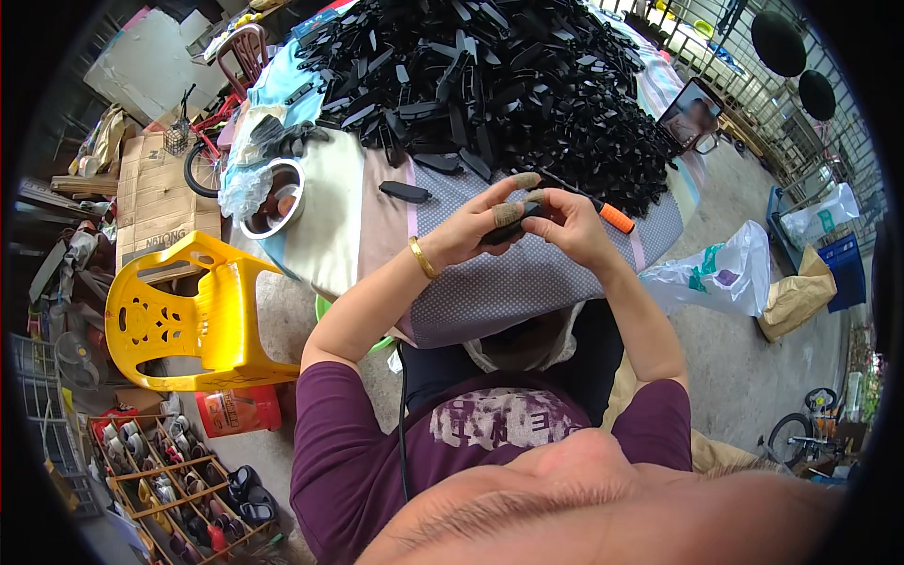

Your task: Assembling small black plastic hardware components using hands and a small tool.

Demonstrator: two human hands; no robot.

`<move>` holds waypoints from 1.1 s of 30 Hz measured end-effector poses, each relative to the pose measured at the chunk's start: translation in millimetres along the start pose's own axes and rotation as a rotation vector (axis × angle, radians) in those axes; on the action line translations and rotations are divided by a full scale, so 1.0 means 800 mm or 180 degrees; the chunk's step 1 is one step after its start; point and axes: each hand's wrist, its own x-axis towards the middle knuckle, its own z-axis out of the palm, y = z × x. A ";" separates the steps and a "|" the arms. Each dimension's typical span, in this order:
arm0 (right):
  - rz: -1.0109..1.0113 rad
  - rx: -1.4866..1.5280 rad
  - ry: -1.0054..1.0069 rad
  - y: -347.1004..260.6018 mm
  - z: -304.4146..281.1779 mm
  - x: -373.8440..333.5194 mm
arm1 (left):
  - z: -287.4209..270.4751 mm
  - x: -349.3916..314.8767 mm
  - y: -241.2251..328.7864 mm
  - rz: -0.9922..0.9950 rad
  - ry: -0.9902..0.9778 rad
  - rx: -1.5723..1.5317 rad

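My left hand (471, 224), with tape wrapped round some fingers, is closed on a small black plastic part (508, 232) in front of me. The fingertips of my right hand (576, 226) pinch the same part from the other side. My fingers hide much of it, so its full shape does not show. Just beyond my hands rises a large heap of black plastic parts (471, 85). One long black piece (405, 192) lies apart on the cloth to the left. A tool with an orange handle (617, 219) rests right of my right hand.
A patterned cloth (471, 292) covers the table. At its left edge sits a metal bowl (295, 212) beside crumpled clear plastic (245, 193). A propped-up screen (692, 113) stands at the right. A yellow plastic chair (235, 320) is at left, a white sack (725, 273) at right.
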 end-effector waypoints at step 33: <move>-0.0161 -0.1566 0.1218 0.002 -0.029 -0.001 | -0.025 0.034 0.002 -0.0397 0.0721 0.0802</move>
